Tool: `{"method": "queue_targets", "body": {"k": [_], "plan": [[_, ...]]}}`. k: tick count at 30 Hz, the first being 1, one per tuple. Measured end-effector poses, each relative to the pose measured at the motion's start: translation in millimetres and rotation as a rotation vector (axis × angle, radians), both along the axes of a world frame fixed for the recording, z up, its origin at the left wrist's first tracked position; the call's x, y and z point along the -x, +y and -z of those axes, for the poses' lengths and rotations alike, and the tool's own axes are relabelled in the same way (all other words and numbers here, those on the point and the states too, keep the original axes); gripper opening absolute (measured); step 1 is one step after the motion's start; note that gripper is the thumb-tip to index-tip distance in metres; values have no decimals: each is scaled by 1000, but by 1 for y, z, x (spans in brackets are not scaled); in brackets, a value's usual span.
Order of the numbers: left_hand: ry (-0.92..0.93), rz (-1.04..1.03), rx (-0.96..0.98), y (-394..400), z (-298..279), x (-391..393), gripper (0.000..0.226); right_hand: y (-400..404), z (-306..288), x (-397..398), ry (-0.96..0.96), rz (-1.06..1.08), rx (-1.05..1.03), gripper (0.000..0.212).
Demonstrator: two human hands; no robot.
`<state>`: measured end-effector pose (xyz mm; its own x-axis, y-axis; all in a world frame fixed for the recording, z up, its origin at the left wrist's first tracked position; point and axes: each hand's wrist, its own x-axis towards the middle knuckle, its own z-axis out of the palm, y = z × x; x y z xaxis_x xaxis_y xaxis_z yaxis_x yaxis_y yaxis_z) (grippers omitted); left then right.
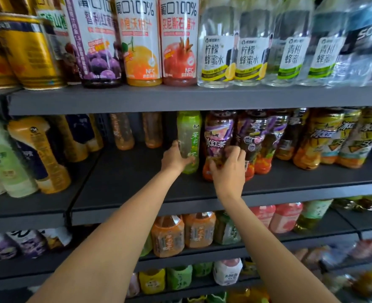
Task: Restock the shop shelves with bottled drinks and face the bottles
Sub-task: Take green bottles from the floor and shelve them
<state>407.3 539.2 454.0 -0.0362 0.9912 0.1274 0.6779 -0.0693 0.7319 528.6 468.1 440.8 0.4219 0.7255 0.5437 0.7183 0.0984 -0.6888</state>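
Bottled drinks filled a dark shelving unit [180,97] from top to bottom, and its rows ran out of view on every side. On the top shelf the juice bottles [139,40] and clear honey-water bottles [233,51] were cut off above their labels, and the gold cans [25,51] at far left were partly cropped. The lowest rows at near right were too blurred to read.

The middle shelf [126,178] had a wide bare stretch at its left-centre, running from the front lip back to two orange-capped bottles [137,130] standing far back in shadow. To the right of that gap the bottles stood packed, touching one another.

Both bare forearms reached up and forward from the near edge. The left hand [174,158] curled round the lower part of a green tea bottle [189,136], which stood upright at the edge of the bare stretch; its fingers were hidden behind the bottle. The right hand [228,167] gripped the lower part of a purple-labelled iced tea bottle [219,136] just beside it, fingers bent over the front and covering part of the label.
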Motion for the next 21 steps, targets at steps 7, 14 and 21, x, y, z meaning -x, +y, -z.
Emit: {"method": "queue_targets", "body": {"k": [7, 14, 21], "plan": [[-111, -20, 12, -18, 23, 14, 54, -16, 8, 22, 38, -99, -136, 24], [-221, -210, -258, -87, 23, 114, 26, -34, 9, 102, -75, -360, -95, 26], [-192, -513, -237, -221, 84, 311, 22, -79, 16, 271, -392, -751, 12, 27]]}}
